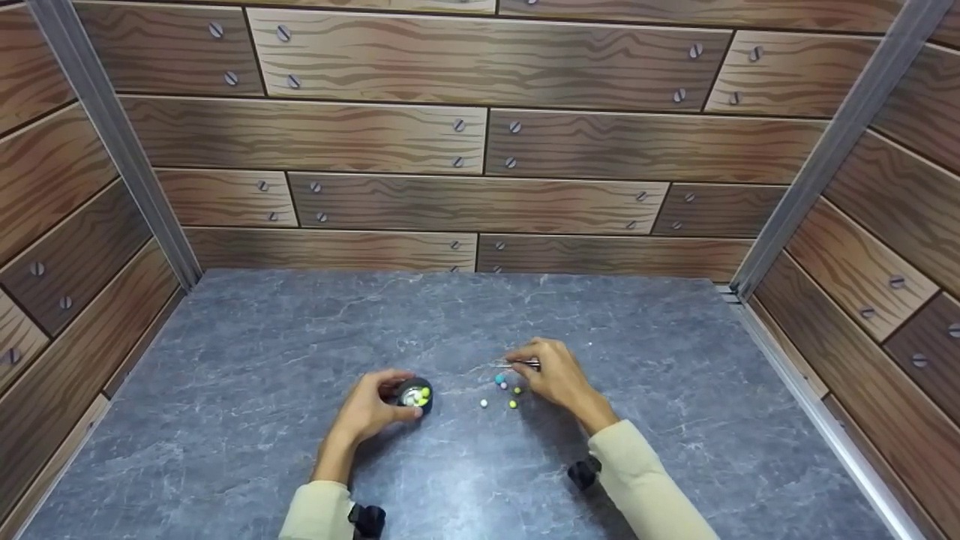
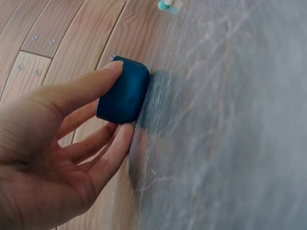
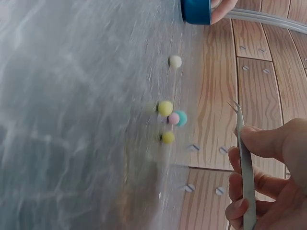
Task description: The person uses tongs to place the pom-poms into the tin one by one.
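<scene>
On the left, my left hand [image 1: 364, 409] grips a small round blue cup [image 2: 125, 93] between thumb and fingers. The cup stands upright on the table, with several yellow and white little balls [image 1: 425, 392] inside. My right hand [image 1: 559, 375] pinches metal tweezers [image 3: 246, 177], held above the tabletop. Their thin tips are slightly apart with nothing between them. Below and left of that hand lie loose balls: a teal one [image 1: 500, 379], a pink one [image 1: 504, 385] against it, two yellow ones [image 3: 165, 108] and a white one [image 3: 175, 62] nearest the cup.
The grey marbled tabletop [image 1: 300, 322] is enclosed by wood-patterned walls [image 1: 390, 139] at the back and sides. Metal posts [image 1: 832, 135] mark the corners. Dark wrist-worn devices [image 1: 367, 519] sit at both light sleeves [image 1: 649, 480].
</scene>
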`<control>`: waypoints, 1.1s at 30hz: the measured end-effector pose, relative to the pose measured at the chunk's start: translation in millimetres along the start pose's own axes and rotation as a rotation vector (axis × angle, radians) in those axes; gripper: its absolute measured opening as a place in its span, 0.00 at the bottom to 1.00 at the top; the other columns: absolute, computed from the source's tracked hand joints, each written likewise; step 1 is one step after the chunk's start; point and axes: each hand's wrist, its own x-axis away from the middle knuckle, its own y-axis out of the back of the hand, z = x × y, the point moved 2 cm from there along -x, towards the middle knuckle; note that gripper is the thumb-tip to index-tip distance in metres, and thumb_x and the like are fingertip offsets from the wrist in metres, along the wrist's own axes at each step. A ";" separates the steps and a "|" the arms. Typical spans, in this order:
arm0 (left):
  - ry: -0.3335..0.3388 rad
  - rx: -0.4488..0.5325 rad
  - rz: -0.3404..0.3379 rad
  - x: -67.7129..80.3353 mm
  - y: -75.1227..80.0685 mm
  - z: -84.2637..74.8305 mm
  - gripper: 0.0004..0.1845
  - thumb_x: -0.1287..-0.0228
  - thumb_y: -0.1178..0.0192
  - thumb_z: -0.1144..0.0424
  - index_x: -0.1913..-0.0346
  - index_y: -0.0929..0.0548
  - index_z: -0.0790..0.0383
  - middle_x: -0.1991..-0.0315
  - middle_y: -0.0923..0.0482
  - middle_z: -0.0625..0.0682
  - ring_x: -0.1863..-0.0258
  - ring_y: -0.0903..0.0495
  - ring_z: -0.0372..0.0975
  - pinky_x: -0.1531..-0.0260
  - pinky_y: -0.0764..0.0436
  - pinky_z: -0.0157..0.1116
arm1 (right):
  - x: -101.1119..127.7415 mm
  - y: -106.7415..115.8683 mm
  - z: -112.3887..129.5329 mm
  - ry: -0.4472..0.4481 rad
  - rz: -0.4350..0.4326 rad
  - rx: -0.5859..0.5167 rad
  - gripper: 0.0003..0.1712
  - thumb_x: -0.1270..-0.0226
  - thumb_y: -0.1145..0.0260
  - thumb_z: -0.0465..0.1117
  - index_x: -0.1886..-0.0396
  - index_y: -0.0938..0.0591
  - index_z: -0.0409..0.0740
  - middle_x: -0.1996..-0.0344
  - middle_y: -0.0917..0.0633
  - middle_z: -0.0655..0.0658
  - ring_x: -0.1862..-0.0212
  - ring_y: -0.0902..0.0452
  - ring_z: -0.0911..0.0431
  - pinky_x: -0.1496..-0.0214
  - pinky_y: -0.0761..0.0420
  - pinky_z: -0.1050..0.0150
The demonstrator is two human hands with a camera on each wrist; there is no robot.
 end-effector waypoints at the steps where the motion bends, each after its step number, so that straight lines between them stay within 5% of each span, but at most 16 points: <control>1: 0.001 -0.002 -0.001 -0.4 0.2 -0.3 0.31 0.52 0.19 0.67 0.41 0.15 0.64 0.46 0.13 0.62 0.46 0.15 0.52 0.42 0.18 0.53 | 0.6 0.6 -2.1 -0.002 0.002 -0.003 0.09 0.38 0.26 0.33 0.58 0.07 0.44 0.63 0.09 0.43 0.59 0.12 0.47 0.57 0.15 0.51; 26: 0.022 -0.019 -0.005 -2.5 0.2 0.5 0.29 0.52 0.18 0.66 0.43 0.13 0.60 0.47 0.12 0.58 0.46 0.15 0.50 0.42 0.19 0.52 | 12.0 -7.5 -24.0 -0.064 0.035 -0.026 0.09 0.39 0.25 0.32 0.59 0.07 0.44 0.64 0.09 0.43 0.61 0.14 0.49 0.60 0.17 0.55; 33: 0.019 -0.021 -0.007 -1.8 -1.3 1.2 0.30 0.52 0.18 0.66 0.42 0.14 0.61 0.46 0.13 0.59 0.46 0.15 0.51 0.41 0.19 0.52 | 13.5 -10.4 -25.5 -0.084 0.044 -0.047 0.09 0.39 0.26 0.31 0.59 0.07 0.42 0.61 0.08 0.41 0.57 0.12 0.46 0.53 0.15 0.48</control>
